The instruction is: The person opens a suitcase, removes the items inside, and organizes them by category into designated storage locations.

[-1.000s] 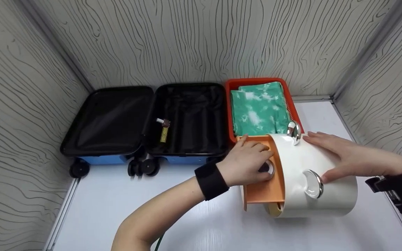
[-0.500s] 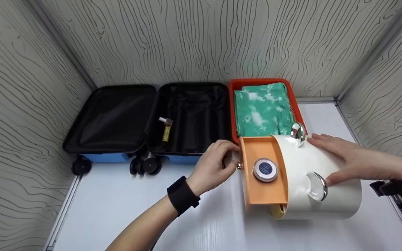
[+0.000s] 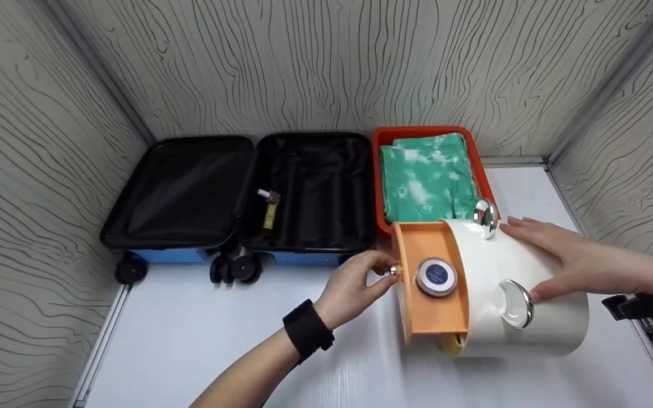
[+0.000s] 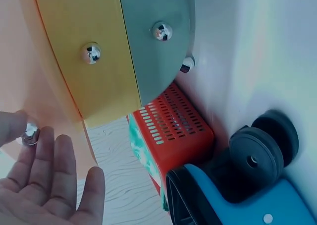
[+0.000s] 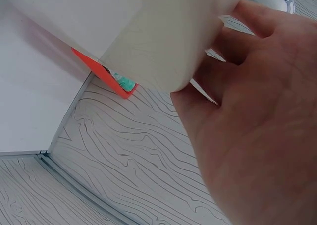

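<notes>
My left hand (image 3: 355,289) pinches the silver knob (image 3: 394,270) of the orange drawer (image 3: 434,317) between thumb and fingers. This drawer stands pulled out from a white rounded cabinet (image 3: 553,323). A round tin with a dark blue label (image 3: 437,276) lies in it. My right hand (image 3: 564,260) rests on the cabinet with fingers spread, its thumb by one silver-trimmed foot (image 3: 516,304). In the left wrist view, a yellow drawer front (image 4: 84,81) and a grey-green one (image 4: 156,61) sit beside the orange one, each with a silver knob.
An open black-lined suitcase (image 3: 315,192) with blue outer sides lies at the back left. Inside are a small bottle with a white cap (image 3: 268,196) and a yellow label (image 3: 270,217). Behind the cabinet, a red basket (image 3: 380,187) holds folded green-and-white cloth (image 3: 428,175).
My left hand has left the tin inside the drawer and moved round to the front knob. The orange drawer has slid slightly inward. My right hand stays on the cabinet.
</notes>
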Motion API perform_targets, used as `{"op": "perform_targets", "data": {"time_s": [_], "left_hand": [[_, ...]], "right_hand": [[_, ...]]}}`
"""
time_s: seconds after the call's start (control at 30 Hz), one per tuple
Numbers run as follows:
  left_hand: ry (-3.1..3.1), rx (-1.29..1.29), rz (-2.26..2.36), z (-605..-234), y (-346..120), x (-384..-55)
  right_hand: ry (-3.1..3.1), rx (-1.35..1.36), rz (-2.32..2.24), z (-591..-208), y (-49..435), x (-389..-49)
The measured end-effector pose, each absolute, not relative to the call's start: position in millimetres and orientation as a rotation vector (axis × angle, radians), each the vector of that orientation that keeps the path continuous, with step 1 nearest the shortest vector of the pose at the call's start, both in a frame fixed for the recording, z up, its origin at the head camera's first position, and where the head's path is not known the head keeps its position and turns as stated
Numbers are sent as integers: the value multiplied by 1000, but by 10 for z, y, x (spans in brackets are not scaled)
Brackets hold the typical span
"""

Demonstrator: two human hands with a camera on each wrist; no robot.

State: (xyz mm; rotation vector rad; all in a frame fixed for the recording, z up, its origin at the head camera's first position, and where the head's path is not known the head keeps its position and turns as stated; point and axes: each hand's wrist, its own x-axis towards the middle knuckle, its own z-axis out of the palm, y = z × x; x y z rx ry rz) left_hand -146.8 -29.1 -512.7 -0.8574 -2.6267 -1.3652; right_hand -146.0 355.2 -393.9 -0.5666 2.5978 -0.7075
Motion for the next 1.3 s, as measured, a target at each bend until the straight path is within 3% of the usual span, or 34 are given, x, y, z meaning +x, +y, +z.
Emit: {"op": "perform_targets", "data": {"time_s": [0.83, 1.3], "left_hand": [[-2653, -945, -1331, -5088, 425, -1558], [-2595, -994, -1401, -5237, 435, -1549]], "right_hand": [[2624, -609, -649, -3951, 3531, -1445], [2644, -606, -597, -3982, 3517, -1406]]}}
